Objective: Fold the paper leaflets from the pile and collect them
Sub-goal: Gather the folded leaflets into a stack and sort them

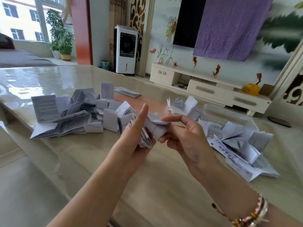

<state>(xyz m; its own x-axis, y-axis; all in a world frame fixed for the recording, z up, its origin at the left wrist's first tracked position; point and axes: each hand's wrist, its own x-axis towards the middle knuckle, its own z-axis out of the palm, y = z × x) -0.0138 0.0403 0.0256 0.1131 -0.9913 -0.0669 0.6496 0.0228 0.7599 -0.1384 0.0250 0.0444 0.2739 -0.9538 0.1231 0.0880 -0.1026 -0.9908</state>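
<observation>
A person's two bare forearms reach forward over a glossy beige table, seen from a head-worn camera looking forward and down; the left hand is turned edge-on with its thumb pointing straight up, and its fingers curl from beneath around a thick bundle of folded leaflets held above the tabletop; the right hand is just beside it, index finger extended flat over the top of a single folded leaflet that lies against the bundle, the thumb and lower fingers curled under it so the paper is pinched between them; motion blur softens the paper edges, so the exact fold cannot be told. On the right wrist sits a braided bracelet with coloured beads. To the left on the table lies a loose pile of white printed leaflets, some standing half open; to the right lies a second heap of leaflets, spreading toward the table's near right edge; a single flat folded leaflet lies apart, farther back. Beyond the table stand a white air cooler, a low white TV cabinet, a wall-mounted television half covered by a purple cloth, and potted plants by the window.
</observation>
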